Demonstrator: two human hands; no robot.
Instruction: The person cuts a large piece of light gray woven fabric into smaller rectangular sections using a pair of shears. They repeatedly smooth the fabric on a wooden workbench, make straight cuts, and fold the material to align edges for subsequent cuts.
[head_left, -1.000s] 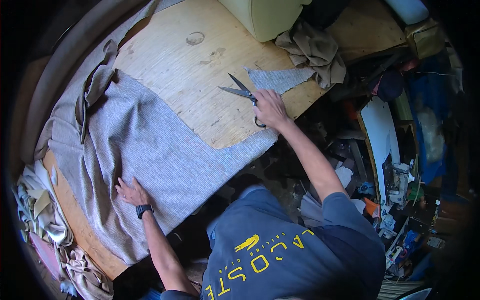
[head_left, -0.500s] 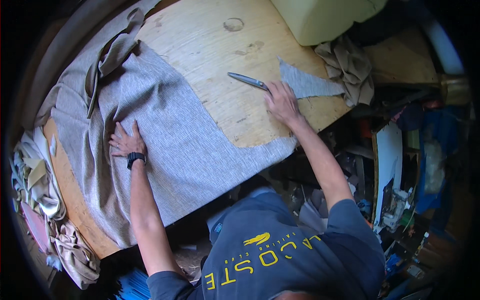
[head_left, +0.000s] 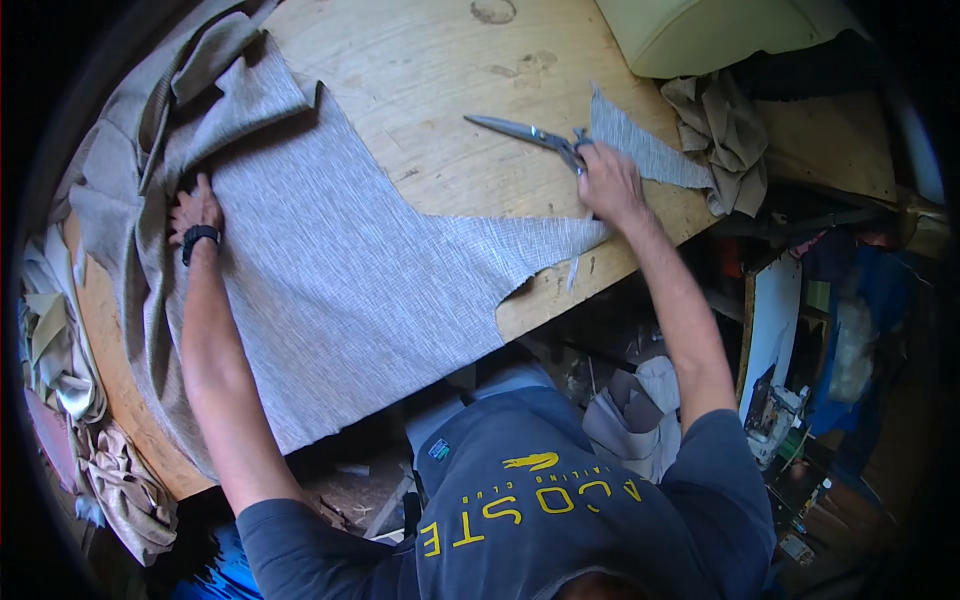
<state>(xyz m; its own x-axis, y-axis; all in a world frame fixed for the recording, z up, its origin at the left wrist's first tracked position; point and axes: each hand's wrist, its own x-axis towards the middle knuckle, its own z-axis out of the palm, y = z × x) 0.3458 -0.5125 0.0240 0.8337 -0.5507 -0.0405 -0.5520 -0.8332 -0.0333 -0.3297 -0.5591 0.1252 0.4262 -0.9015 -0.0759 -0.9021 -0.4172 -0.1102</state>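
Bright daylight falls on the wooden surface (head_left: 430,90) from the far side, while the floor nearby lies in dim shadow. The rim goes black, straight edges bow strongly toward it, and the centre is sharp.

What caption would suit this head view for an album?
Left hand flat on grey woven fabric, right hand at metal scissors on a wooden table.

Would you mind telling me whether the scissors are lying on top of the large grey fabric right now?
No, the scissors lie on bare wooden tabletop with the right hand at their handles, apart from the large grey fabric.
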